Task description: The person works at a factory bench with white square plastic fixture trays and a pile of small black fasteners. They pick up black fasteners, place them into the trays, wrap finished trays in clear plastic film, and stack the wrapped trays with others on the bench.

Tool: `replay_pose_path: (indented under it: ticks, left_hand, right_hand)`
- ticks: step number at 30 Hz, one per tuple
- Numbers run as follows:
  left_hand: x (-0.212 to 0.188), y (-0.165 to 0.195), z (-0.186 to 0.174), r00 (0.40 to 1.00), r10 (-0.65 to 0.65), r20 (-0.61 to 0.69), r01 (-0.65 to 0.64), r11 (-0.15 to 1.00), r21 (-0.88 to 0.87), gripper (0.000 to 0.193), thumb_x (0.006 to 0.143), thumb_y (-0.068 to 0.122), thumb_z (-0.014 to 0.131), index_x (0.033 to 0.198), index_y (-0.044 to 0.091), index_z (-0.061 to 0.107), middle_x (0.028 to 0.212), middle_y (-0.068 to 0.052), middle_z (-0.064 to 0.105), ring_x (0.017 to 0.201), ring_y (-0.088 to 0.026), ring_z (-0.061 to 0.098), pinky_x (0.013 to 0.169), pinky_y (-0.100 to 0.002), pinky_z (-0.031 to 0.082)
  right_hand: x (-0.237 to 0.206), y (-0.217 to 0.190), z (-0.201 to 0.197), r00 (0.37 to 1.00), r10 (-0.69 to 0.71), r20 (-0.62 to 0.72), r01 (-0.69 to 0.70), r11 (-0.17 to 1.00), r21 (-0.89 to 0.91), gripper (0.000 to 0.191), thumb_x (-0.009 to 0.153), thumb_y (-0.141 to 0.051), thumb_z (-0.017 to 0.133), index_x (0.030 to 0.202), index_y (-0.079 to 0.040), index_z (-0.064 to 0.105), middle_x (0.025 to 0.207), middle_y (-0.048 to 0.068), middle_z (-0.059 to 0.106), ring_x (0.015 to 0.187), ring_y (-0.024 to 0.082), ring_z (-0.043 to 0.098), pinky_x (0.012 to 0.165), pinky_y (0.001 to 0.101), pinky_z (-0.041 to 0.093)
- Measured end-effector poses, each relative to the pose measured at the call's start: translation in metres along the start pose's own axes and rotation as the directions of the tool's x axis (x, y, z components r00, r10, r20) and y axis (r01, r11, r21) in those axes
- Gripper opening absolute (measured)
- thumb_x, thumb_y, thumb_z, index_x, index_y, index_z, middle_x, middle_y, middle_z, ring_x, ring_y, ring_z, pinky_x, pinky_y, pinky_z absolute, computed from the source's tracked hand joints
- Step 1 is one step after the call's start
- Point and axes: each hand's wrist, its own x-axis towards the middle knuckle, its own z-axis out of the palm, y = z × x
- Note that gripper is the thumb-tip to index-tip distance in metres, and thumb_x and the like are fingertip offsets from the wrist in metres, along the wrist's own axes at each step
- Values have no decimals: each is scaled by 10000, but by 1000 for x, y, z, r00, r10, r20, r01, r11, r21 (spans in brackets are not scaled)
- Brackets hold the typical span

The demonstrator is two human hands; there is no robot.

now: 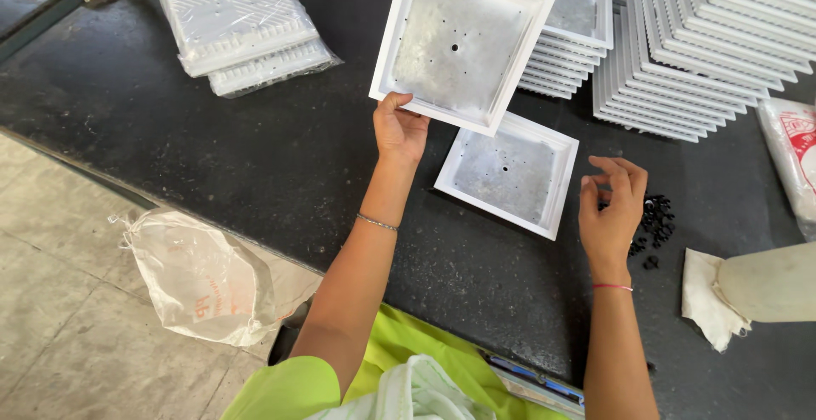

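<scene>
Square white panel [459, 42] lifted off the dark worktop [255, 156].
Left hand [399, 129] pinches its lower edge; right hand [610, 207] hovers with fingers loosely curled near small black screws [654, 220].

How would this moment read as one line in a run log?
left hand: holds raised square tray | right hand: fingers pinched, beside black pieces | second tray: flat on table

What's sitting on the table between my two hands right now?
In the head view, a second square white tray lies flat on the dark table between the left hand, which holds a raised tray, and the right hand.
</scene>
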Motion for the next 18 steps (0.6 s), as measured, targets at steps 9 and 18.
replay_pose_path:
  ticks: [9,18]
  left_hand:
    - [1,1,-3,999,5,-34,-6,999,-33,561,779,-31,565,1335,24,511,1294,-161,565,1213,-340,568,1057,-506,490]
    - [5,2,-6,999,7,-36,-8,999,-42,523,760,-28,568,1281,-2,529,1254,-169,581,1187,-348,571,1043,-531,487]
  right_hand:
    - [-2,0,2,1000,13,17,-13,1000,2,275,993,66,654,1243,-46,667,1320,111,526,993,158,623,768,281,540]
    - [-2,0,2,1000,17,19,-17,1000,13,275,992,66,651,1239,-53,670,1307,106,535,998,158,632,748,273,535]
